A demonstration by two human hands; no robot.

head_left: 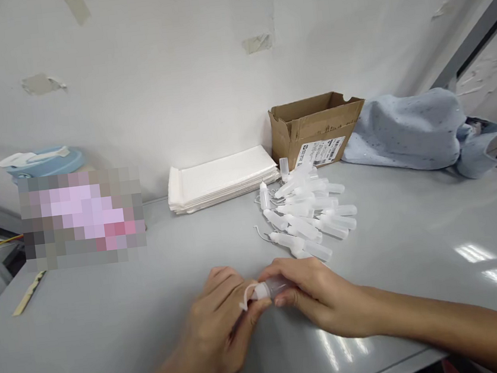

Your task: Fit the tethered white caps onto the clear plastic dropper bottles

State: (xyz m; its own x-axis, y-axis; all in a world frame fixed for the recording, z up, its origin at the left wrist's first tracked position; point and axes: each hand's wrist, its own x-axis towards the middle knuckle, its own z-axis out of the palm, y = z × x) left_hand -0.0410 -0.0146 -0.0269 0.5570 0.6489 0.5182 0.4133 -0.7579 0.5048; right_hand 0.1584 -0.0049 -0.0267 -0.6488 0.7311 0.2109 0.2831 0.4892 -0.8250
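Note:
Both hands meet low over the grey table [415,233]. My right hand [319,298] is closed round the body of a small translucent plastic bottle [272,287] lying sideways. My left hand [222,324] pinches the bottle's white cap end, where a thin cap strap curls out. Just beyond the hands lies a pile of several similar small bottles [310,215], most on their sides and a few upright.
A stack of white plastic bags [220,177] lies against the wall. An open cardboard box [313,128] stands to its right, beside a crumpled blue cloth [416,128]. A blue lidded container [43,162] and a blurred patch sit at the left. The table's front edge runs under my right forearm.

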